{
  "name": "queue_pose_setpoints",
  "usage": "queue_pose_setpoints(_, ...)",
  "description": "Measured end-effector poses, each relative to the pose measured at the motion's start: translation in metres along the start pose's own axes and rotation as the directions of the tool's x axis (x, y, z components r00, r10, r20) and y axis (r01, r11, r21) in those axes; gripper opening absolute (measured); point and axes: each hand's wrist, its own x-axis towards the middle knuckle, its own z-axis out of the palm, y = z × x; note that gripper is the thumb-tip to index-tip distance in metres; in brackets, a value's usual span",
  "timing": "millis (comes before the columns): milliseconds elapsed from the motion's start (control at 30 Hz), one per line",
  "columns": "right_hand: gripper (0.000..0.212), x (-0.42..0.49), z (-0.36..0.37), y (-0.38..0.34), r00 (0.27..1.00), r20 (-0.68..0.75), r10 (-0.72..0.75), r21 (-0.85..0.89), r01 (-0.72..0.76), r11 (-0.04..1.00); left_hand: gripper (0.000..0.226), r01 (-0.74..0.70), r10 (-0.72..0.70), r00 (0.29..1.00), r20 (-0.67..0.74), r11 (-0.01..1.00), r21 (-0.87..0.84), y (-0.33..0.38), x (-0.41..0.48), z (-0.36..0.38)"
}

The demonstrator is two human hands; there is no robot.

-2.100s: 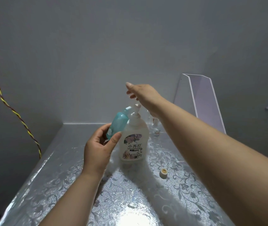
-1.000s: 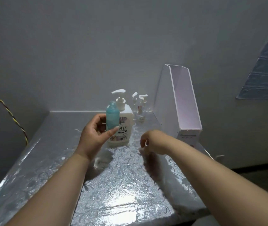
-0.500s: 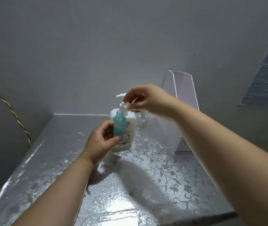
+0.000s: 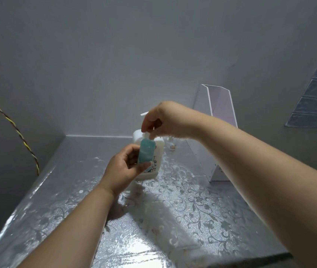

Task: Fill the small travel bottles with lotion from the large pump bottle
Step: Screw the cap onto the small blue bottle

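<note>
Centrally in the frame, the teal travel bottle (image 4: 146, 152) is gripped upright by the left hand (image 4: 123, 167) before the white pump bottle (image 4: 159, 150), while the right hand (image 4: 159, 119) is pinched at its mouth, though any object so held cannot be determined.

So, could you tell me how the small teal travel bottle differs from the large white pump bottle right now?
The small translucent teal travel bottle is held in the left hand, slightly tilted; the large opaque white pump bottle stands upright on the silver floral table. The teal one is far slimmer and plain; the white one bears a printed label.
</note>
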Motion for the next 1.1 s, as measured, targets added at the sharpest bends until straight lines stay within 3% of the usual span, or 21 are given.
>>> queue_pose_setpoints(67, 0.017, -0.001, 0.004, -0.001, 0.999, 0.020, 0.038, -0.013, -0.038, 0.999, 0.043, -0.001, 0.001, 1.000, -0.003, 1.000, 0.022, -0.001, 0.000, -0.001)
queue_pose_setpoints(200, 0.040, 0.003, 0.012, 0.003, 0.988, 0.044, 0.148, -0.063, -0.145, 0.987, 0.050, 0.014, -0.014, 1.000, 0.005, 0.999, 0.051, -0.001, 0.000, 0.001)
queue_pose_setpoints(300, 0.031, 0.000, 0.007, 0.004, 0.988, 0.067, 0.139, 0.012, -0.140, 0.990, 0.050, 0.017, -0.016, 1.000, -0.010, 0.999, 0.042, -0.001, 0.001, 0.000)
queue_pose_setpoints(400, 0.023, -0.001, 0.006, 0.004, 0.982, 0.124, 0.144, -0.039, -0.140, 0.989, 0.047, 0.015, -0.015, 1.000, -0.008, 0.997, 0.071, -0.001, 0.001, -0.001)
queue_pose_setpoints(500, 0.047, 0.000, 0.007, 0.002, 0.961, 0.151, 0.230, -0.110, -0.215, 0.970, 0.043, 0.025, -0.024, 1.000, -0.012, 0.997, 0.072, -0.003, 0.001, 0.000)
queue_pose_setpoints(667, 0.020, -0.002, 0.012, 0.004, 0.981, 0.141, 0.134, -0.033, -0.131, 0.991, 0.038, 0.017, -0.017, 1.000, -0.010, 0.998, 0.066, -0.002, 0.001, -0.001)
queue_pose_setpoints(800, 0.049, 0.000, 0.008, 0.001, 0.962, 0.142, 0.232, -0.092, -0.221, 0.971, 0.041, 0.038, -0.037, 0.999, -0.014, 0.998, 0.057, -0.002, 0.002, 0.000)
queue_pose_setpoints(933, 0.025, -0.003, 0.005, 0.003, 0.984, 0.111, 0.142, 0.007, -0.144, 0.990, 0.037, 0.026, -0.025, 1.000, -0.017, 0.997, 0.069, -0.003, 0.002, -0.002)
queue_pose_setpoints(1033, 0.043, -0.002, 0.007, 0.000, 0.971, 0.134, 0.198, -0.078, -0.189, 0.979, 0.037, 0.038, -0.037, 0.999, -0.013, 0.997, 0.066, -0.003, 0.002, -0.001)
queue_pose_setpoints(1100, 0.040, -0.002, 0.007, 0.002, 0.976, 0.116, 0.186, -0.019, -0.185, 0.983, 0.042, 0.038, -0.038, 0.999, -0.016, 0.997, 0.063, 0.000, 0.001, -0.001)
